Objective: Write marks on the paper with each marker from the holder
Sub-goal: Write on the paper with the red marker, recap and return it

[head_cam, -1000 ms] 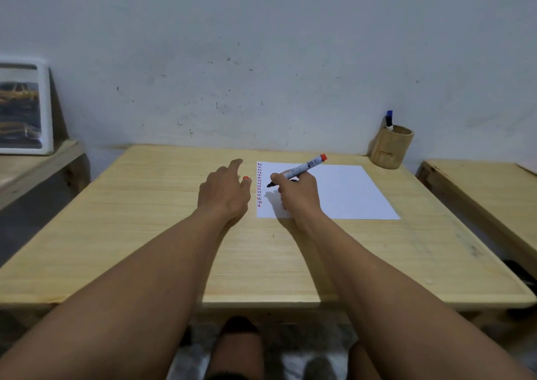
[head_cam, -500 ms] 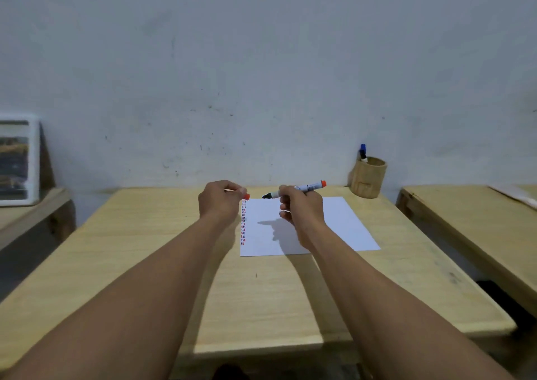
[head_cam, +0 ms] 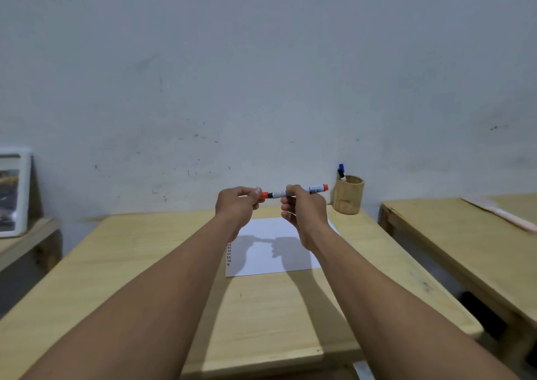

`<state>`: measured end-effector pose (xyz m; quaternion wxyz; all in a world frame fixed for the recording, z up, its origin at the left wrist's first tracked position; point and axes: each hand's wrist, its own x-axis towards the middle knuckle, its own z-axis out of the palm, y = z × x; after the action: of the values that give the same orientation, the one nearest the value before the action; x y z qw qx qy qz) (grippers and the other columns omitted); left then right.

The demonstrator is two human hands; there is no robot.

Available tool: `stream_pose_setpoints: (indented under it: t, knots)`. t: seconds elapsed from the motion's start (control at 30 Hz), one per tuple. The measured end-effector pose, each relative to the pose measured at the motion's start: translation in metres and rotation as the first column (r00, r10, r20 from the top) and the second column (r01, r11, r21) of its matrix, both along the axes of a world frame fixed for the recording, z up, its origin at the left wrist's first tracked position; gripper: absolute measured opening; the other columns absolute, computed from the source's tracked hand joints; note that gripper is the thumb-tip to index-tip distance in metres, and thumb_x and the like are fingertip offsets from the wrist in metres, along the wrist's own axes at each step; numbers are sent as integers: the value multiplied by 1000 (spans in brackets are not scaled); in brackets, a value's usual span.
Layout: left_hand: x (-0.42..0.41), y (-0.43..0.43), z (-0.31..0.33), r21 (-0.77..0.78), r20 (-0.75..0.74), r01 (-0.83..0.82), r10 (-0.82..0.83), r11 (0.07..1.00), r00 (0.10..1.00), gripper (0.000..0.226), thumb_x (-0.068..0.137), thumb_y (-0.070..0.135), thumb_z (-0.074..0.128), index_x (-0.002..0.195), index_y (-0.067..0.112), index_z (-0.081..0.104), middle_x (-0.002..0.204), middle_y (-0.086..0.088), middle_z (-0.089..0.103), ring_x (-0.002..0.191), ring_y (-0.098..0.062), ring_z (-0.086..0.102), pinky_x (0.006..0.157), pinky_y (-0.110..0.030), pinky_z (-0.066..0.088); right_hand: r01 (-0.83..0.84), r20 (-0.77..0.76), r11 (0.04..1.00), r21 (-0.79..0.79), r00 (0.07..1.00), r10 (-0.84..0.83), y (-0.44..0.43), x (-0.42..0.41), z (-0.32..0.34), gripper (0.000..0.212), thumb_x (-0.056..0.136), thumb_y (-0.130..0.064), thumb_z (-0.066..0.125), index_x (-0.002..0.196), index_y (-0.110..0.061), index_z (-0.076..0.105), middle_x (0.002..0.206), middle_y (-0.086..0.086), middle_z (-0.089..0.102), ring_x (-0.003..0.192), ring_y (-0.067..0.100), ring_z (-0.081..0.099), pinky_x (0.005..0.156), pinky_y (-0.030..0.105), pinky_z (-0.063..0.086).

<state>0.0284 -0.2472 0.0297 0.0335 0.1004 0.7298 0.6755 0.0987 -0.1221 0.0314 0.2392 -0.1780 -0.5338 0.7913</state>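
Observation:
Both hands are raised above the white paper (head_cam: 270, 248). My right hand (head_cam: 302, 211) grips the barrel of a red marker (head_cam: 315, 189), held level. My left hand (head_cam: 236, 205) pinches the marker's red cap (head_cam: 263, 195), which sits at the marker's tip end. A column of small red marks (head_cam: 229, 253) runs down the paper's left edge. At the table's far right stands a wooden holder (head_cam: 348, 195) with a blue marker (head_cam: 341, 170) sticking out of it.
The paper lies on a light wooden table (head_cam: 162, 278) against a grey wall. A second wooden table (head_cam: 465, 234) stands to the right. On a low shelf at the left leans a framed picture (head_cam: 11, 190).
Both hands lifted off the paper and came together in the air. The cap in my left hand now meets the marker's tip. The camera tilted upward.

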Motion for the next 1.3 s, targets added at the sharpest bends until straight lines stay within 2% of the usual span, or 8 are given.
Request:
stream_pose_setpoints:
  t: [0.27,0.4,0.5,0.63,0.83,1.0,1.13,1.3]
  knots:
    - [8,16,9,45,20,47,-48,998,999,13,95,24,68,88,15,74,89,-2,76,75,-11,63,67,-26,48,-101,-49,993,-66,994,98,19,15,3,9,90,-10,72,88,-2,71,69,8,65,55,13,62,54,21,55]
    - [5,24,12,96,30,-25,22,995,999,11,92,26,71,85,21,76,91,-5,78,77,-13,66,82,-35,56,-137,-35,990,-39,990,136,30,22,4,16,86,-19,79,90,-6,72,70,6,64,59,13,61,55,23,54]
    - [4,32,20,130,1,-60,61,990,998,13,91,28,71,80,24,77,84,-3,75,75,-14,64,85,-36,56,-189,-54,976,-110,981,184,36,26,6,20,92,-28,69,90,-8,69,72,9,66,59,15,61,57,26,55]
    - [2,40,29,104,-65,-66,73,992,995,15,92,27,70,78,25,74,77,1,72,73,-13,64,82,-35,56,-309,46,948,72,951,306,57,33,5,22,94,-33,68,104,-14,72,86,5,72,75,13,64,65,28,52]
    - [6,65,42,7,-187,69,-66,998,980,11,88,27,75,79,22,78,91,1,76,84,-17,64,80,-32,52,-405,230,836,371,912,340,83,41,12,30,95,-31,68,117,-12,75,90,1,76,87,9,68,74,32,48]
    - [9,103,45,-42,-249,157,-163,987,955,18,92,29,70,79,22,79,89,3,79,92,-20,68,85,-34,54,-292,226,802,522,953,201,104,34,20,25,96,-30,68,111,-11,73,93,1,76,90,11,68,74,30,46]
    - [3,133,44,-62,-222,162,-172,985,960,27,98,37,58,93,21,80,96,6,77,99,-20,69,84,-33,53,-189,208,767,613,975,74,131,27,26,15,95,-24,69,97,-10,74,72,-8,59,64,6,50,60,23,36]
    - [-10,167,36,-115,-177,114,-133,987,975,34,100,31,45,118,20,72,99,7,76,109,-21,66,100,-40,51,-77,189,684,726,978,-91,171,9,29,18,98,-22,64,104,-7,73,98,4,69,80,11,61,67,22,45]
